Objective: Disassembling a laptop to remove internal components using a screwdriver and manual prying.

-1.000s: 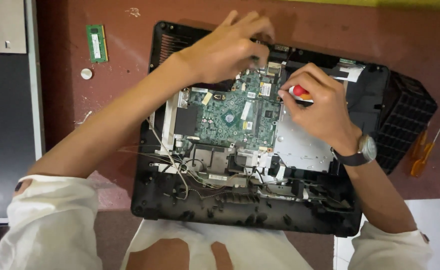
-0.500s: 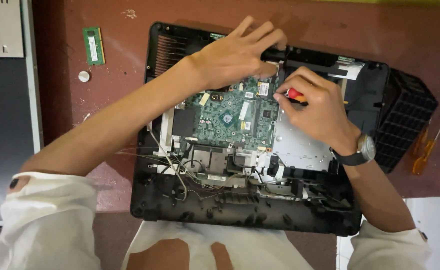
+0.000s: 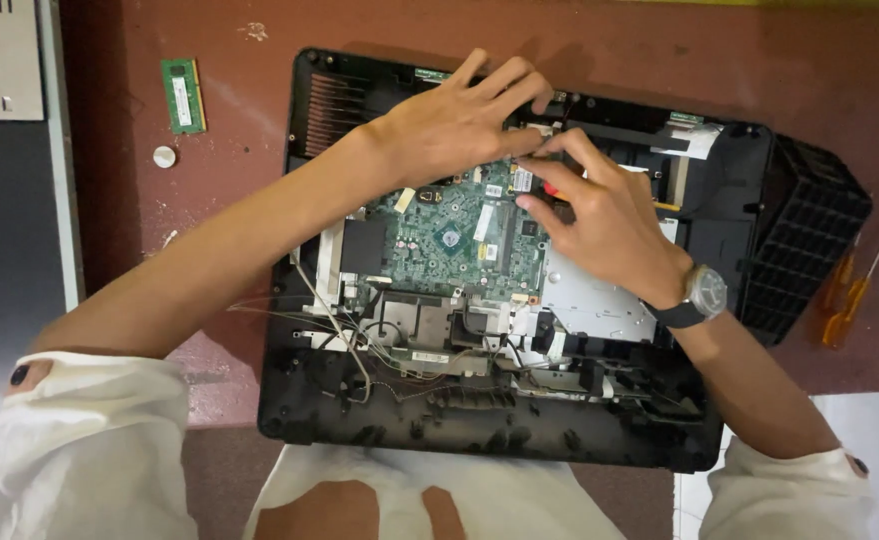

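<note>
Green circuit board (image 3: pixel 449 235) lying exposed in the opened black laptop shell (image 3: pixel 479 430) on the table (image 3: pixel 219 200) | cover already off, board not yet out | left hand (image 3: pixel 459 120) pressing flat, grip apart | right hand (image 3: pixel 604 215) clamping what is probably a red-handled screwdriver (image 3: pixel 549 188) | since earlier, right hand shifting closer to left.

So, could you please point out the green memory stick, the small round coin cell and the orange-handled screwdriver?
green memory stick (image 3: pixel 183 95), head view, middle of the board.
small round coin cell (image 3: pixel 164 157), head view, centre of its face.
orange-handled screwdriver (image 3: pixel 845 300), head view, on the handle.
</note>
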